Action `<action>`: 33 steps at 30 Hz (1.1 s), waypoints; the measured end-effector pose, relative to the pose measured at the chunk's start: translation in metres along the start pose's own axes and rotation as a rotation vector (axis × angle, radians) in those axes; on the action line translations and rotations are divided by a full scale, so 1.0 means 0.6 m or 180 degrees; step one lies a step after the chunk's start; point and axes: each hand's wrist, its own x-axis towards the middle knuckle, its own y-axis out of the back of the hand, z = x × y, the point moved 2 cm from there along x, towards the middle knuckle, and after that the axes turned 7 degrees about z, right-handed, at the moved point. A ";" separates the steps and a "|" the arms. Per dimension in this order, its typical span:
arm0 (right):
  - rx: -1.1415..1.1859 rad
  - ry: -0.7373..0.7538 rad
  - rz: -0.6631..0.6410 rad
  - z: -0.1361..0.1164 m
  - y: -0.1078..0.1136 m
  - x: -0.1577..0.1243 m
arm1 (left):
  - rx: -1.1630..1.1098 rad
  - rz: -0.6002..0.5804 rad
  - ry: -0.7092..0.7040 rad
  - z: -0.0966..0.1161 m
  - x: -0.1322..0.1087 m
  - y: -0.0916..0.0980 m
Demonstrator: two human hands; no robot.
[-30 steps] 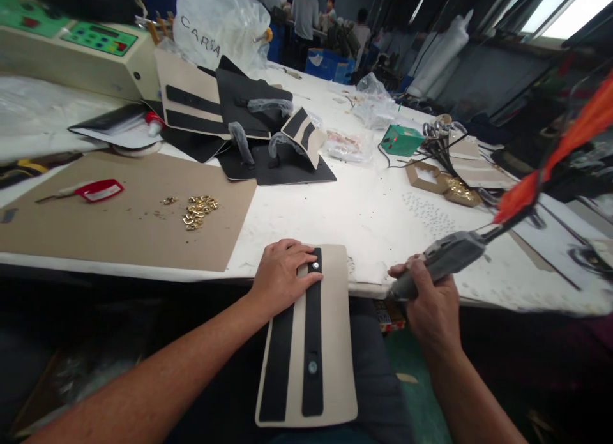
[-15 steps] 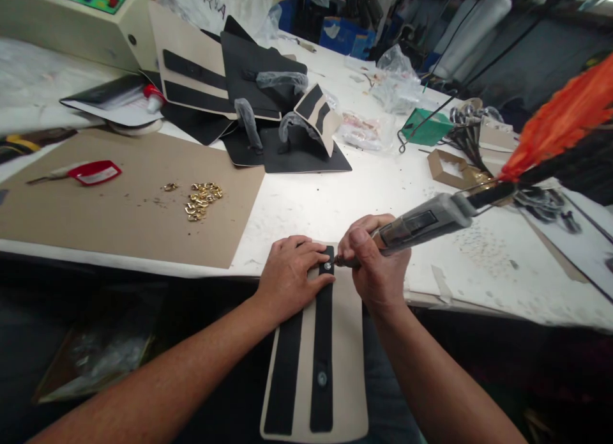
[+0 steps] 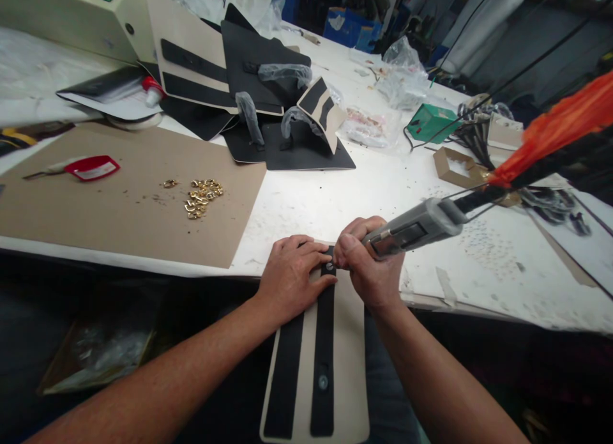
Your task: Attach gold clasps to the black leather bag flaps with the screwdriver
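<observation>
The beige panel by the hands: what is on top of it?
Two black strips run along the beige panel, one with two round fasteners. The left hand rests there too, covering the other strip's upper end. The right hand hides the panel's upper right corner.

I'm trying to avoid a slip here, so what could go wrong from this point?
The left hand lies right beside the upper fastener, and the right hand holds the gray tool close by; if the tool slipped, it might nick the left hand or scratch the panel. The panel also extends past the edge of the table, so uneven pressure could perhaps shift it.
</observation>
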 end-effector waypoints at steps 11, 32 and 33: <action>0.0289 -0.0026 -0.0640 0.004 -0.004 0.012 | -0.0043 0.0071 0.0078 0.001 -0.001 -0.004; -0.0206 -0.0202 0.0589 -0.045 0.117 -0.011 | 0.0177 0.0027 0.0016 0.005 0.001 -0.005; -0.0504 -0.0407 0.0763 -0.046 0.146 -0.023 | 0.0198 0.0015 0.0022 0.005 0.001 -0.005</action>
